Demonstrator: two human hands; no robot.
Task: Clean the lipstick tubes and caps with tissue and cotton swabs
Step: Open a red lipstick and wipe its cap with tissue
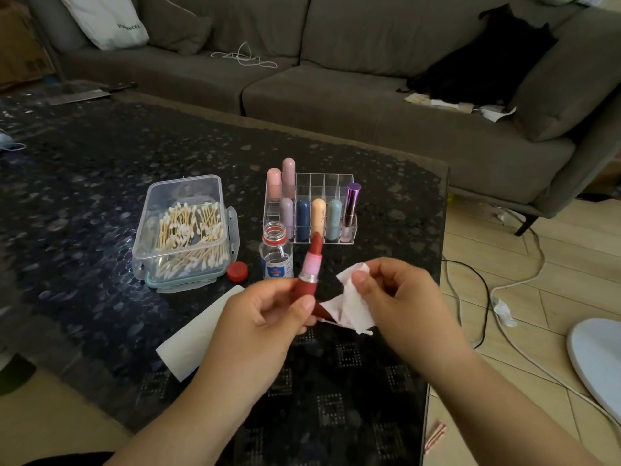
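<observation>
1. The left hand [268,311] is gripping the red lipstick tube [308,274] by its base, just in front of the clear organizer [336,183], tilting the extended bullet up and away, probably to expose the pink inner sleeve for wiping.
2. The right hand [393,294] is pinching a stained tissue [349,307] between thumb and fingers, just right of the tube and seemingly not touching its sleeve; I judge it is being refolded to a clean patch.
3. Other capped lipsticks are standing in the organizer's compartments, presumably waiting their turn.
4. Left of the organizer, an open box of cotton swabs [188,230] is sitting within reach; between them an uncapped small bottle [276,253] is standing with its red cap [237,271] lying beside it.
5. A fresh folded tissue [195,334] is lying in front of the box.
6. Everything is resting on a dark glossy table [100,183]; behind the organizer a grey sofa [336,79] is running across the room, and cables are trailing over the pale floor to the right.
</observation>
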